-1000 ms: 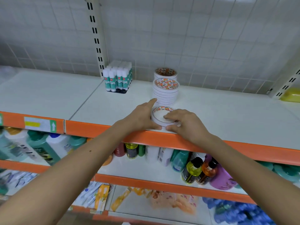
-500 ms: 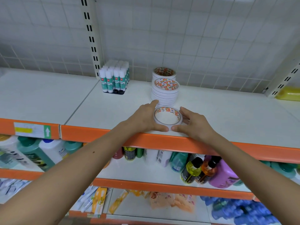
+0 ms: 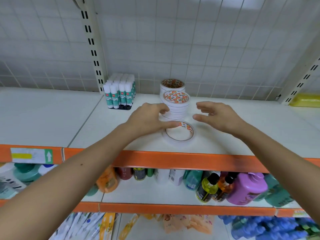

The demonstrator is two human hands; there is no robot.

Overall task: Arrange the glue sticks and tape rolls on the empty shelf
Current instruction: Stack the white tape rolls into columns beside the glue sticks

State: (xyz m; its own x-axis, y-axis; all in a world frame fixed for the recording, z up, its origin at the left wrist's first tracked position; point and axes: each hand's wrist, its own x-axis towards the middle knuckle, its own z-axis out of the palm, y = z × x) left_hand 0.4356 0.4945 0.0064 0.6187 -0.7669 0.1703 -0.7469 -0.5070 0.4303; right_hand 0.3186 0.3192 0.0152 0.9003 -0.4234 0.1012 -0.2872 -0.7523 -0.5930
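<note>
At 10 o'clock from the loose tape roll [image 3: 179, 131], glue sticks [image 3: 119, 94] on the shelf [image 3: 52, 118]. At 9, left hand [image 3: 147, 118] relaxed, thumb touching the roll's rim; at 12, 2 tape stacks [image 3: 176, 104]. At 2, right hand [image 3: 220, 116] spread, holding nothing.
</note>
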